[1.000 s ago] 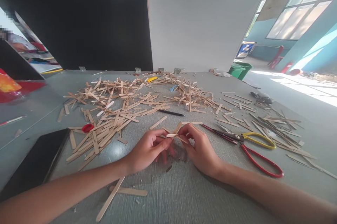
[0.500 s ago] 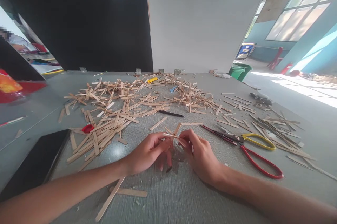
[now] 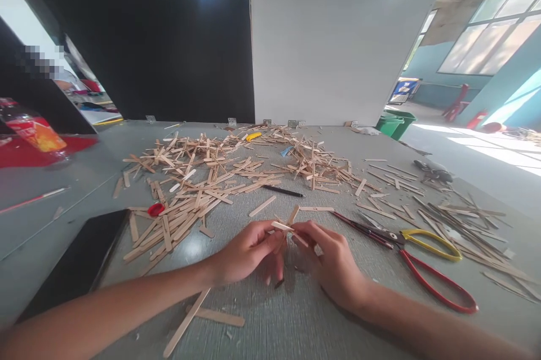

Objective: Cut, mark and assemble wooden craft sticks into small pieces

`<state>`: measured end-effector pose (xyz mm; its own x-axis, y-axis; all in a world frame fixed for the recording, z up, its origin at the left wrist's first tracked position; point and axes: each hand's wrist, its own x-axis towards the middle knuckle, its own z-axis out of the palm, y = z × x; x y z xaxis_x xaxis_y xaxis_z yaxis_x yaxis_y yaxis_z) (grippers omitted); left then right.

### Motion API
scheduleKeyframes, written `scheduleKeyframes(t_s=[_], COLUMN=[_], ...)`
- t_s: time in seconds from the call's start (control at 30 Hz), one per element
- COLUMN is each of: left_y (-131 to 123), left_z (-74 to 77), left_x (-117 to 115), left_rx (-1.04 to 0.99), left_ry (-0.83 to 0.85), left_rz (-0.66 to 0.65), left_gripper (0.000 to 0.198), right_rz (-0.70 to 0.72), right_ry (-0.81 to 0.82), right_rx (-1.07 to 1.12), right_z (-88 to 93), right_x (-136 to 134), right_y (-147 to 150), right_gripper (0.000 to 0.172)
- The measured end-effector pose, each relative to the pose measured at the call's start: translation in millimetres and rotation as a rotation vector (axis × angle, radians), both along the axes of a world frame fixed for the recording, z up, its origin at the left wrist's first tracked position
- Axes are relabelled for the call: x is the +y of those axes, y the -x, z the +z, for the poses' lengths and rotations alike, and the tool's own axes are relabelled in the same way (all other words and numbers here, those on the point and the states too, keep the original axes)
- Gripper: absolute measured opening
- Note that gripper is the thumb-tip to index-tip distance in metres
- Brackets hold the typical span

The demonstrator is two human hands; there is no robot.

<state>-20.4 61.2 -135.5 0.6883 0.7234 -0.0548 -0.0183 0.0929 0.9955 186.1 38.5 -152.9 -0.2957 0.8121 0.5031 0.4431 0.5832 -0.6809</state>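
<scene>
Above the middle of the table [image 3: 270,332], I have a few crossed wooden sticks [image 3: 282,226] between two bare hands: the left hand [image 3: 247,253] has them in a narrow, pinched grip, and the right hand [image 3: 336,256] pinches them from the other side. From here I judge the crossing laid out, but whether those sticks are fixed together I cannot tell. Plenty of loose sticks [image 3: 181,219] lie heaped beyond — much material looks left over. As for containers, I see a labelled bottle [image 3: 36,132] at far left and green bins [image 3: 399,123] past the table — their contents unclear.
</scene>
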Motion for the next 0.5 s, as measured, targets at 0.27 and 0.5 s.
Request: scheduleKeyframes(t_s=[0.27,0.5], left_y=[0.4,1.2], left_z=[-3.3,-1.6], left_x=[-1.9,-2.3], left_rx=[0.018,0.034], left_ry=[-0.027,-0.059], left_rz=[0.044,0.049], left_gripper=[0.042,0.042], right_rz=[0.020,-0.003], right_ry=[0.034,0.042], right_rx=[-0.099,-0.077], right_z=[-2.4,-0.6], right_x=[-4.7,-5.4], right_y=[-0.1,1.0], right_gripper=[0.019,0.017])
